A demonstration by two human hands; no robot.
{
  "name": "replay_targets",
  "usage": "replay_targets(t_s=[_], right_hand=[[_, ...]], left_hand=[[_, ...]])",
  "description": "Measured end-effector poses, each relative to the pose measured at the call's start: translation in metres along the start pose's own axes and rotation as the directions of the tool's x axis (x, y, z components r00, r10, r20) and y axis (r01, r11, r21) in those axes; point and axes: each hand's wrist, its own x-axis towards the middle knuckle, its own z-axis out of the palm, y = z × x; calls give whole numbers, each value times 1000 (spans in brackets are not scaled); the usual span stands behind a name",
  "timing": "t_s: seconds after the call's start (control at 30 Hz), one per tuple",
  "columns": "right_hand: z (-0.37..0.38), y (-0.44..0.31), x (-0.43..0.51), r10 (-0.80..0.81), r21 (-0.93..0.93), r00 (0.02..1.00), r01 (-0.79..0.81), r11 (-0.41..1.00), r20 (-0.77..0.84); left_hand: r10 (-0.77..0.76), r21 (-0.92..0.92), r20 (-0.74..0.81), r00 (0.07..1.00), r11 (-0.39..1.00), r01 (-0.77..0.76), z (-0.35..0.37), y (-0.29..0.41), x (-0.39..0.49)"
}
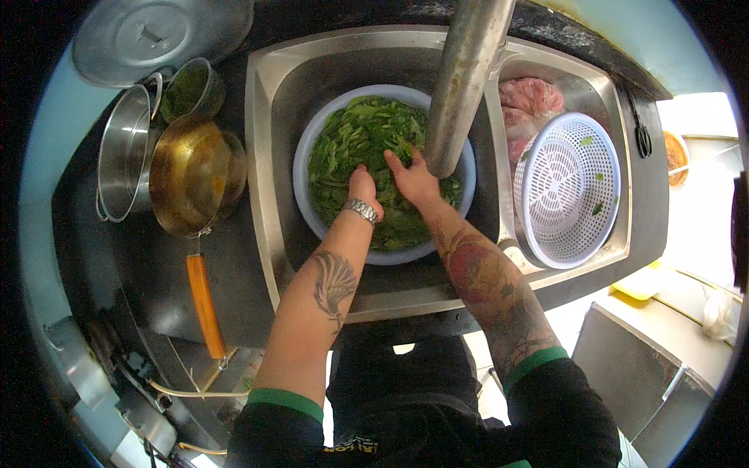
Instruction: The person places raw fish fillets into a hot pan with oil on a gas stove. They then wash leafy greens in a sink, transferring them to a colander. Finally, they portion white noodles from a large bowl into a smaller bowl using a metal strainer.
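Note:
A pale plastic basin (301, 193) full of green leaves (351, 131) in water sits in the large left bowl of a stainless steel sink (261, 175). My left hand (365, 192), with a metal watch at the wrist, reaches into the leaves. Its fingers are mostly hidden among them, so I cannot tell what they hold. To its right, my right hand (414, 178) touches the leaves with thumb and forefinger spread apart. The other fingers are hard to make out. A thick metal pipe (468, 88) slants down over the basin's right side, close beside my right hand.
Raw meat (531, 96) and a tilted white plastic colander (553, 187) with leaf bits occupy the right sink bowl. Left of the sink are a wooden-handled pan (187, 175), a steel pot (123, 155), a container of green stuff (186, 90) and a large metal lid (158, 35).

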Motion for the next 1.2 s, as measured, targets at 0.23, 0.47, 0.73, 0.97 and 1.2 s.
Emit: replay_targets(t_s=[0.23, 0.47, 0.73, 0.97, 1.2], right_hand=[[0, -32, -49, -80, 125, 991, 66, 990, 107], [16, -10, -9, -287, 129, 916, 332, 934, -281], [0, 6, -25, -303, -33, 952, 302, 953, -50], [-27, 12, -14, -89, 67, 988, 98, 993, -128], [17, -7, -5, 302, 515, 919, -391, 763, 252]], left_hand=[[218, -327, 321, 922, 939, -108, -9, -35, 55], [371, 113, 178, 911, 912, -394, -18, -20, -2], [388, -2, 44, 920, 921, -389, -1, 4, -42], [527, 642, 206, 825, 563, -520, -23, 25, -29], [99, 107, 246, 964, 986, -129, -15, -5, 38]])
